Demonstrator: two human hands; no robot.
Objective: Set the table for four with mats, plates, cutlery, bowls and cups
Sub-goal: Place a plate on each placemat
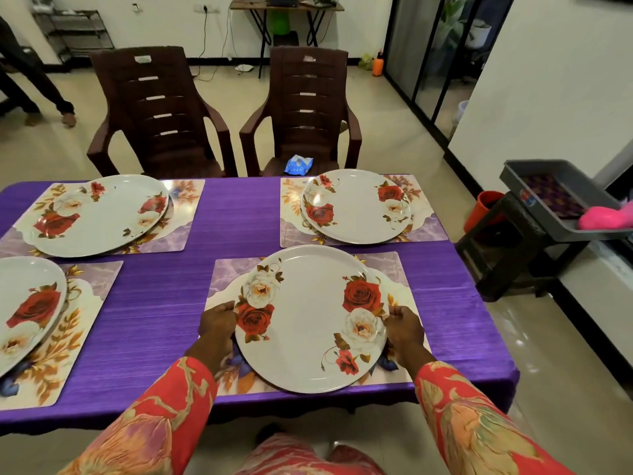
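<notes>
Four mats and plates down, both hands (219,323) (404,325) pinching the plate (308,320) at 6 o'clock; cutlery, bowls, cups unseen.

The single view comes from the person's head, at the near edge of the table (178,303), and looks forward and steeply down. The nearest plate (308,323) lies close below the lens, just beyond the body. Past the table's far edge the wide lens takes in two chairs (161,111) and the far wall (164,15), bent by distortion.
</notes>
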